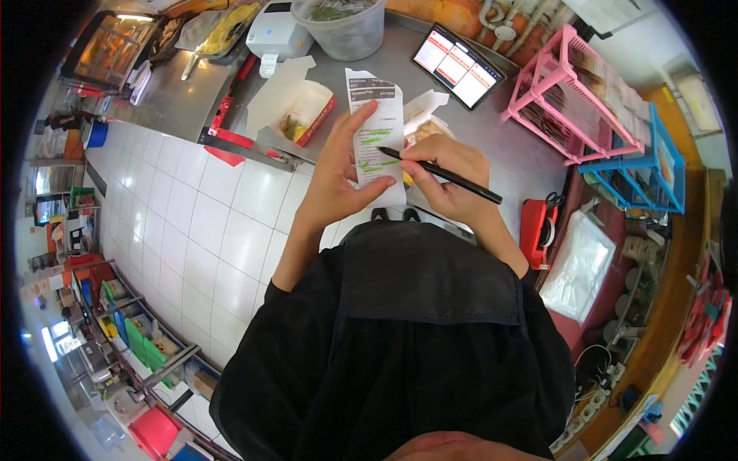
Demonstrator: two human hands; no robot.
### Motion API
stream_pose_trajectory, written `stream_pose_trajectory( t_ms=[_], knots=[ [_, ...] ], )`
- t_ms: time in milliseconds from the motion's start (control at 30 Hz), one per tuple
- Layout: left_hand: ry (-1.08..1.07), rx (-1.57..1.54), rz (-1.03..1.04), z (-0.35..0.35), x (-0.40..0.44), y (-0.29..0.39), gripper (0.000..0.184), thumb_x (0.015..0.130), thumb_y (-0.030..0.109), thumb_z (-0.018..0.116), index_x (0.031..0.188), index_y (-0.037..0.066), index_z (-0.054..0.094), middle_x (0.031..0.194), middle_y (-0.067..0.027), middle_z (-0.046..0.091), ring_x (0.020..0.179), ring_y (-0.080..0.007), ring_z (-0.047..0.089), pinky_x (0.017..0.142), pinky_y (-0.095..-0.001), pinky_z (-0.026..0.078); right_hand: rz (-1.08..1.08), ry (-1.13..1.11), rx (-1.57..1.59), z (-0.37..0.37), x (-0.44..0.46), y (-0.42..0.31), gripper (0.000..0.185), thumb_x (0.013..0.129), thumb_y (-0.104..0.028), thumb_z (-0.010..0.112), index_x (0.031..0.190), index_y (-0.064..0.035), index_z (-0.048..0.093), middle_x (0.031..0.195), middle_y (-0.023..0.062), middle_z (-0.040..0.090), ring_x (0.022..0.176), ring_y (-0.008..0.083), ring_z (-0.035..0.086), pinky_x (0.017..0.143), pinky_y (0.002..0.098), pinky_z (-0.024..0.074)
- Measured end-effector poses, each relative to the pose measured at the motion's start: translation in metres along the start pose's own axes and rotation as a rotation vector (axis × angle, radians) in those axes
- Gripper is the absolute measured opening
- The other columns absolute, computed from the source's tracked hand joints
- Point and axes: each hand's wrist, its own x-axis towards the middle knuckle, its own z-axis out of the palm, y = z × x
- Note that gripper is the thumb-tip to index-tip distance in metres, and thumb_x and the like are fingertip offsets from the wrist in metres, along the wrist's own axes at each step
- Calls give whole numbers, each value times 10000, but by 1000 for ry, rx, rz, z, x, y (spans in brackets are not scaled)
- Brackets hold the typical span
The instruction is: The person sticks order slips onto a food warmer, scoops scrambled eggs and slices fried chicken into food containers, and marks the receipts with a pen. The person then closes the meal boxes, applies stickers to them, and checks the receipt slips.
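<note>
My left hand (348,173) holds a long printed receipt (378,115) from its left side, fingers behind and along its edge. Several lines on the paper carry green highlighter marks. In my right hand (450,178) is a black pen (453,178), its tip at the receipt's middle. Behind the receipt, an open food box (421,107) is partly hidden, with food inside. To the left stands another open takeaway box (307,115), red and white, also with food in it.
A tablet (459,65) lies at the back of the steel counter (515,157). Nearby are a label printer (278,31) and a plastic tub (350,34) of greens. Pink racks (573,96), a red tape dispenser (536,230) and plastic bags (578,265) stand at the right.
</note>
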Motion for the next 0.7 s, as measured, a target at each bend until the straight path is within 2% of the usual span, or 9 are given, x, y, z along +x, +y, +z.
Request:
stream_pose_trajectory(
  t_ms=[167, 267, 333, 367, 400, 467, 600, 667, 700],
  knots=[
    [-2, 61, 33, 0, 0, -2, 876, 655, -142, 653, 1398, 50, 230, 1332, -90, 320, 1181, -241, 465, 938, -357, 463, 8, -12, -15, -1, 0, 4, 108, 727, -25, 693, 811, -15, 626, 721, 104, 605, 619, 240, 594, 570, 293, 461],
    [24, 45, 13, -1, -2, -4, 865, 662, -140, 653, 1396, 51, 235, 1323, -100, 342, 1158, -256, 493, 934, -370, 468, 72, 16, -64, -6, -4, 6, 83, 762, -22, 677, 813, -5, 613, 712, 91, 608, 605, 186, 589, 558, 259, 449],
    [58, -14, 5, -2, -3, -5, 844, 667, -139, 653, 1388, 48, 258, 1318, -105, 356, 1144, -263, 508, 929, -373, 472, 232, 373, 244, -7, -13, 5, 56, 809, -18, 644, 829, 7, 598, 744, 74, 621, 633, 115, 580, 564, 223, 440],
    [93, -73, -6, -2, -4, -6, 822, 671, -138, 654, 1379, 45, 280, 1313, -111, 370, 1129, -271, 522, 925, -377, 476, 185, 403, 346, -11, -12, 5, 44, 838, -17, 615, 847, 16, 587, 780, 65, 621, 673, 78, 570, 580, 204, 439],
    [94, -72, -8, -4, -4, -8, 822, 671, -138, 654, 1379, 45, 280, 1313, -111, 370, 1129, -271, 522, 925, -377, 476, 186, 402, 347, -14, -12, 5, 44, 838, -17, 615, 847, 16, 587, 780, 65, 621, 673, 78, 570, 580, 204, 439],
    [-18, 143, 81, -10, -3, -11, 771, 678, -126, 661, 1358, 47, 344, 1288, -98, 389, 1152, -218, 488, 869, -307, 513, 250, 375, 368, -18, -12, 4, 42, 838, -17, 613, 847, 19, 593, 805, 62, 624, 691, 80, 577, 594, 207, 448],
    [25, 13, 20, -1, -1, -6, 759, 671, -131, 669, 1347, 46, 373, 1283, -92, 399, 1149, -198, 481, 869, -302, 510, 282, 241, 318, -12, -15, 6, 60, 813, -29, 640, 848, 6, 606, 795, 75, 635, 680, 121, 603, 602, 230, 460],
    [55, -8, 5, 3, 0, -3, 786, 666, -139, 664, 1362, 52, 352, 1274, -92, 411, 1141, -186, 478, 862, -290, 510, 65, 58, 22, -11, -13, 7, 88, 780, -44, 666, 845, -9, 618, 777, 97, 640, 664, 181, 620, 599, 261, 468],
    [58, -6, 6, 4, 0, -2, 786, 666, -139, 664, 1362, 52, 352, 1274, -92, 411, 1141, -186, 478, 862, -290, 510, 53, 80, 58, -6, -11, 5, 108, 751, -49, 681, 837, -20, 622, 755, 112, 634, 655, 227, 620, 594, 283, 472]
  ],
)
